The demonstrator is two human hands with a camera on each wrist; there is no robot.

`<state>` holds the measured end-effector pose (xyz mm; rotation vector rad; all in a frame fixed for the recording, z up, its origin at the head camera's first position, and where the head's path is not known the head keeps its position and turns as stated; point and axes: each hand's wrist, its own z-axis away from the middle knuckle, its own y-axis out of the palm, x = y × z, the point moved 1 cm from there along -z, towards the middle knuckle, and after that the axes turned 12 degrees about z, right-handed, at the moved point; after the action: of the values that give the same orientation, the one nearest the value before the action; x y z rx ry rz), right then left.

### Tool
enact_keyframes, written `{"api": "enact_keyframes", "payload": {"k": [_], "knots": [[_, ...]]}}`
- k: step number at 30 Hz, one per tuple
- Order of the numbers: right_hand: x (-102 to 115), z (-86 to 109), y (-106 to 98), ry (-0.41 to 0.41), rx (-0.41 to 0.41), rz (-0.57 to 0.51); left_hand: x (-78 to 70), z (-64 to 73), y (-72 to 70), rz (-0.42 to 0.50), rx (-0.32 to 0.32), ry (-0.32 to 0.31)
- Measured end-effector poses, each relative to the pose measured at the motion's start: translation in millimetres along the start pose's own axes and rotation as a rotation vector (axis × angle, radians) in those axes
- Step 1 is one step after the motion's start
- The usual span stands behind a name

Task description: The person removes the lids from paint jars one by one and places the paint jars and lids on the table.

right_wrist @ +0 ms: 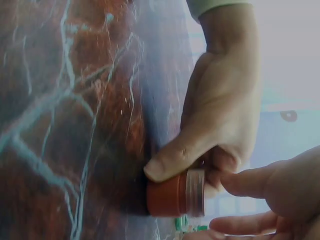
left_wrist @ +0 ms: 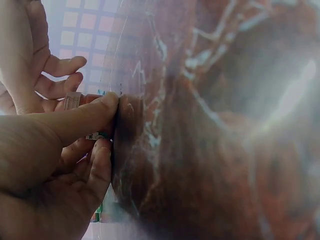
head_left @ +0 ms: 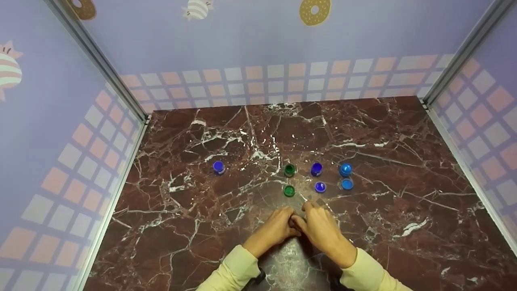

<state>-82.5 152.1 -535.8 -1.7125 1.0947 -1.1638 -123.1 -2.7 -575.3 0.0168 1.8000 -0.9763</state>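
Observation:
My left hand (head_left: 274, 227) grips a small paint jar (right_wrist: 165, 198) with an orange-brown body, its base against the tabletop. The jar's clear ridged lid (right_wrist: 195, 193) faces my right hand (head_left: 324, 230). In the right wrist view, the right thumb and fingers are spread close around the lid, with a gap visible. From the left wrist view, two right fingers (left_wrist: 75, 64) stand apart from the lid. The head view hides most of this jar behind the hands. Just beyond them are a green paint jar (head_left: 289, 169) and a green lid (head_left: 289, 190).
To the right stand a violet-blue jar (head_left: 316, 169) with its lid (head_left: 320, 187) before it, and a light blue jar (head_left: 346, 169) with its lid (head_left: 347, 184). Another violet-blue jar (head_left: 218, 167) stands at left. Patterned walls (head_left: 258, 44) enclose the marbled table (head_left: 194, 250).

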Motion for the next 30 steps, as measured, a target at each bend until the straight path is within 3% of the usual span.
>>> {"api": "enact_keyframes", "payload": {"k": [14, 22, 30], "knots": [[16.9, 7.3, 2.8, -0.091, -0.036, 0.143, 1.0, -0.5, 2.0, 0.01, -0.003, 0.005], [9.9, 3.7, 1.5, -0.17, 0.014, 0.06, 1.1, -0.9, 1.6, 0.022, 0.0, 0.008], [-2.5, -1.3, -3.3, -0.379, 0.097, -0.019, 1.7, 0.5, -0.1, -0.009, -0.013, 0.072]]}}
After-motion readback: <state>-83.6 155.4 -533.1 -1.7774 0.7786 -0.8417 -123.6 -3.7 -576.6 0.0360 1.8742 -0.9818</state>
